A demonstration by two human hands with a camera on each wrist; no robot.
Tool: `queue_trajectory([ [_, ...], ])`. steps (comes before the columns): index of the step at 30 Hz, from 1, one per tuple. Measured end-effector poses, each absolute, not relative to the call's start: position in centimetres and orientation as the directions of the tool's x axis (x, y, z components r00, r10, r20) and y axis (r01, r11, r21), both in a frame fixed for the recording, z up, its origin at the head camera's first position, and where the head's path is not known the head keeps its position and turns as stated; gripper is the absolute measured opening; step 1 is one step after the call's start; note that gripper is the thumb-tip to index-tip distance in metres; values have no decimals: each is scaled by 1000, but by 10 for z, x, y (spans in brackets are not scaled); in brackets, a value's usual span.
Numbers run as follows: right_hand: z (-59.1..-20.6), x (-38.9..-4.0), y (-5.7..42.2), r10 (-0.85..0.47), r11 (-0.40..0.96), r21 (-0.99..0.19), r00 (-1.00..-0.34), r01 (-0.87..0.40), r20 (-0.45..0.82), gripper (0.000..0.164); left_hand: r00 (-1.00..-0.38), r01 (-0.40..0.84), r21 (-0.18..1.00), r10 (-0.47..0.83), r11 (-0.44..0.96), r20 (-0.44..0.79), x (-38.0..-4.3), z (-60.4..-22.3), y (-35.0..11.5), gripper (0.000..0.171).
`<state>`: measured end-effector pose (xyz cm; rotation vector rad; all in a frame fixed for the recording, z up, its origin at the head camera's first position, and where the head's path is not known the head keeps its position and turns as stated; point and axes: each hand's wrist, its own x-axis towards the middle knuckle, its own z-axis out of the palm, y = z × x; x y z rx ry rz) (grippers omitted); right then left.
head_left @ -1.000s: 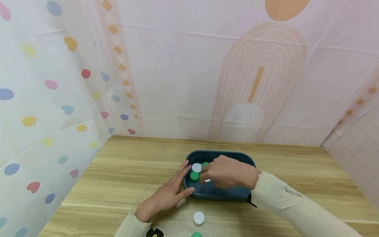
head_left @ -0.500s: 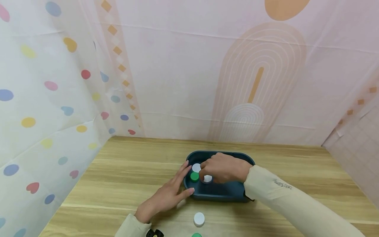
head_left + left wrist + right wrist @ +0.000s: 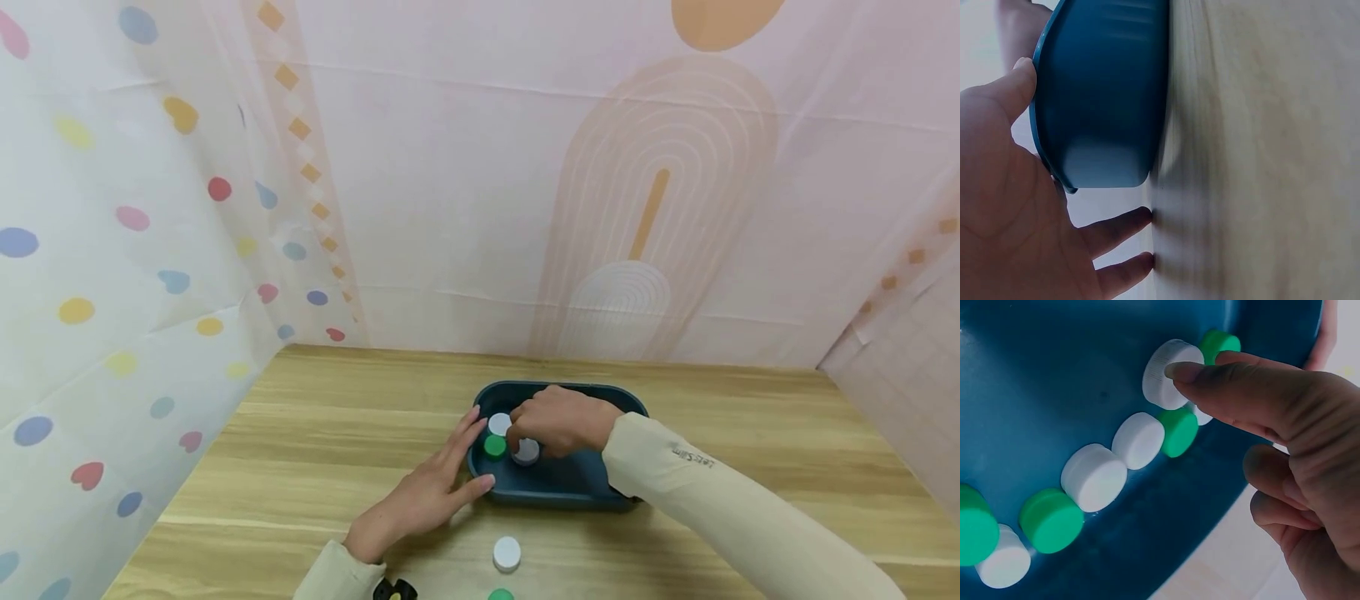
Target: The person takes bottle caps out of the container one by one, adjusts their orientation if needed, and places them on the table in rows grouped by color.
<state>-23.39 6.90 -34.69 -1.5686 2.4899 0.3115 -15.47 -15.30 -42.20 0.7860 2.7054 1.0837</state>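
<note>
A dark blue tray (image 3: 555, 497) sits on the wooden table. Along its rim at the left end, my left hand (image 3: 423, 497) rests with fingers spread. In the left wrist view its thumb (image 3: 1021, 84) touches the rim, while two fingertips reach down to the tabletop. My right hand (image 3: 566, 421) is over the tray and pinches a ridged white bottle cap (image 3: 1169, 375) between thumb and index finger, the index partly hidden. Beside that cap stand a green bottle cap (image 3: 495, 447) and another white cap (image 3: 499, 424).
Several more white and green caps line the tray wall in the right wrist view, including a green one (image 3: 1052, 520). In front of the tray, a white cap (image 3: 507, 554) and a green cap (image 3: 501, 594) lie on the table (image 3: 337, 467). A patterned cloth (image 3: 450, 208) hangs behind.
My right hand and forearm have shifted left and slightly away from me inside the tray, and the white cap below its fingers shows more fully. My left hand stays at the rim.
</note>
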Motion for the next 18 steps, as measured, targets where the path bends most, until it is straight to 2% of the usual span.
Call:
queue_trajectory([
  [10, -353, -243, 69, -853, 433, 110, -446, -895, -272, 34, -855, 424, 673, 513, 606, 77, -156, -421, -153, 73],
  [18, -358, -245, 67, -861, 430, 89, -437, -899, -261, 40, -861, 410, 674, 504, 615, 63, -156, -422, -154, 73],
])
